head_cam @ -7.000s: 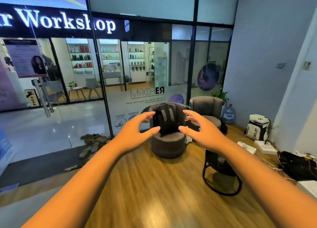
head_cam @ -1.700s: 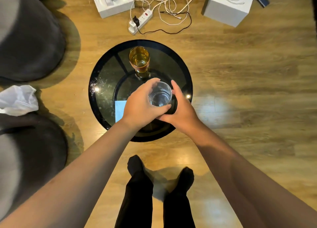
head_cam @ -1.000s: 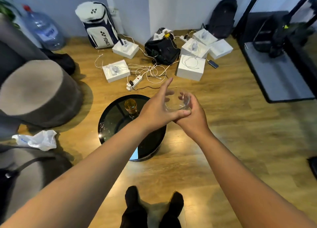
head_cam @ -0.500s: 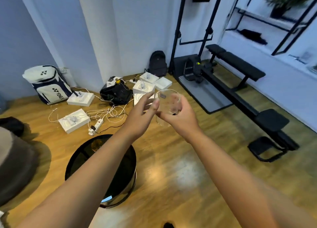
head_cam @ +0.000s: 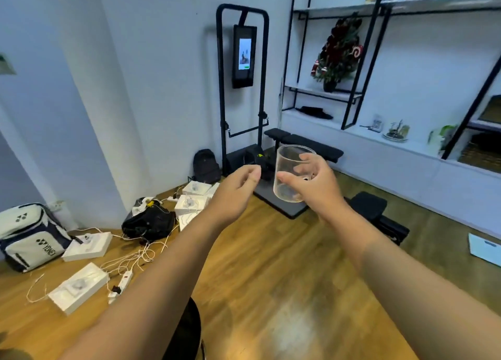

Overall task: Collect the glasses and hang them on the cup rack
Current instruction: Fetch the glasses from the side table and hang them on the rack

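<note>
You are holding the clear glass upright in your right hand, rim up and its long axis close to vertical, thumb on the near wall and fingers curling round the far side. Your left hand is hanging just beside it, holding nothing, its fingers loosely curled and a gap showing between it and the glass. No cup rack is showing anywhere ahead (only the black-framed shelves along the right wall and a workout bench below), so I judge you are carrying the glass and will need to turn it rim-down before hanging.
</note>
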`<state>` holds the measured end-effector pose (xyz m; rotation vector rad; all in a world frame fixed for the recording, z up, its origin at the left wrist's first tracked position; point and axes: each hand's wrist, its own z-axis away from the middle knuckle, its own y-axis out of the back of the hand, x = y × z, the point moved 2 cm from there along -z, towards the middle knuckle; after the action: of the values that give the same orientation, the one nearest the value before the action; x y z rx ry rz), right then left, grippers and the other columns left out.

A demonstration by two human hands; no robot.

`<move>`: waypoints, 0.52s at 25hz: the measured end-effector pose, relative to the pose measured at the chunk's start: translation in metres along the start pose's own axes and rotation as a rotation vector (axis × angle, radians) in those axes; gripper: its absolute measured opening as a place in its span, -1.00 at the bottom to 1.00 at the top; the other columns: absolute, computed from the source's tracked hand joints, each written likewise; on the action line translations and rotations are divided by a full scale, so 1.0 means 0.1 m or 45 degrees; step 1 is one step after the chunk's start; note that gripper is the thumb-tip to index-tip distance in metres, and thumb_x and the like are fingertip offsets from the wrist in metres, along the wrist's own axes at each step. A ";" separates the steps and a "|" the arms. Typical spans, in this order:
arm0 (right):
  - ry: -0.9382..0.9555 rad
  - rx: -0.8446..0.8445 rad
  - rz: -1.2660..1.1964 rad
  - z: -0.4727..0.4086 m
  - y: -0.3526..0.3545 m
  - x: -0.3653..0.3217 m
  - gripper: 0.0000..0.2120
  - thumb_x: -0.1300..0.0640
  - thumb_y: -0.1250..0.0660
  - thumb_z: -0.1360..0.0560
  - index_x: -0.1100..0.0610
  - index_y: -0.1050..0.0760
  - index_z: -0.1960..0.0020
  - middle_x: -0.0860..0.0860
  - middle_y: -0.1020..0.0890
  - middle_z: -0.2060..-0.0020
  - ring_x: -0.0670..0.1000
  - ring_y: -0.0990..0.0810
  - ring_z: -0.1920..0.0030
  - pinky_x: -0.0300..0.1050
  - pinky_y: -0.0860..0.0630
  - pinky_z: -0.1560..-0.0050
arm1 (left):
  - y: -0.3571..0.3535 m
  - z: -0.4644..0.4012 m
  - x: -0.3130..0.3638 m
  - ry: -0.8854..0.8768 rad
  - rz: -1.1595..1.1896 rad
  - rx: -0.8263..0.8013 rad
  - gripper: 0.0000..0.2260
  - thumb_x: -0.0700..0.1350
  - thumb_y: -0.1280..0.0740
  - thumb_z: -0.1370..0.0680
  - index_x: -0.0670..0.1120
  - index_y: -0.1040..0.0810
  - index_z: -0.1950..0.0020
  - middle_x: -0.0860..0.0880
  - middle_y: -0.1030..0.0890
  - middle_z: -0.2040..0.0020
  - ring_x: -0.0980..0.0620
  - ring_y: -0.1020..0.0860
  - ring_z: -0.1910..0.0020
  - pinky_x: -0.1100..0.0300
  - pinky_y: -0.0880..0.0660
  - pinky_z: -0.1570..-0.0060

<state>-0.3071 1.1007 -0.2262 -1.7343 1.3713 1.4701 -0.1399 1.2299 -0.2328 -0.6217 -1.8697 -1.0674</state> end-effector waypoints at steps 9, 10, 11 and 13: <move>-0.005 0.364 -0.114 0.08 1.72 -0.47 -0.35 -0.26 -0.63 -0.30 -0.17 -0.46 -0.28 -0.07 -0.64 -0.10 -0.07 -0.66 -0.09 -0.19 -0.60 0.19 | -0.93 -0.36 1.44 -0.380 -0.091 -0.194 -0.58 0.17 -0.31 -0.66 0.16 -0.45 -0.52 0.20 -0.57 -0.37 0.23 -0.49 -0.36 0.15 -0.40 -0.35; -0.002 0.385 -0.101 0.11 1.90 -0.48 -0.32 -0.29 -0.63 -0.26 -0.18 -0.46 -0.28 -0.07 -0.65 -0.09 -0.10 -0.66 -0.07 -0.16 -0.63 0.18 | -1.08 -0.39 1.57 -0.413 -0.096 -0.207 -0.57 0.17 -0.32 -0.66 0.17 -0.44 -0.53 0.20 -0.57 -0.37 0.24 -0.48 -0.36 0.17 -0.39 -0.34; 0.006 0.409 -0.088 0.15 2.12 -0.49 -0.32 -0.31 -0.63 -0.23 -0.19 -0.46 -0.26 -0.06 -0.65 -0.09 -0.11 -0.66 -0.07 -0.14 -0.67 0.17 | -1.28 -0.41 1.72 -0.443 -0.089 -0.231 -0.57 0.17 -0.32 -0.66 0.17 -0.44 -0.53 0.20 -0.57 -0.38 0.24 -0.48 -0.37 0.17 -0.38 -0.35; 0.008 0.437 -0.080 0.22 2.57 -0.47 -0.35 -0.32 -0.63 -0.22 -0.23 -0.45 -0.21 -0.04 -0.65 -0.10 -0.08 -0.66 -0.10 -0.09 -0.71 0.15 | -1.68 -0.45 1.96 -0.490 -0.077 -0.273 -0.57 0.17 -0.32 -0.66 0.18 -0.44 -0.53 0.20 -0.56 -0.39 0.22 -0.48 -0.38 0.16 -0.39 -0.36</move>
<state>-0.5424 1.0393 -0.1293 -1.5477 1.4593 1.1191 -0.3434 1.1068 -0.1226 -0.9550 -2.1264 -1.2677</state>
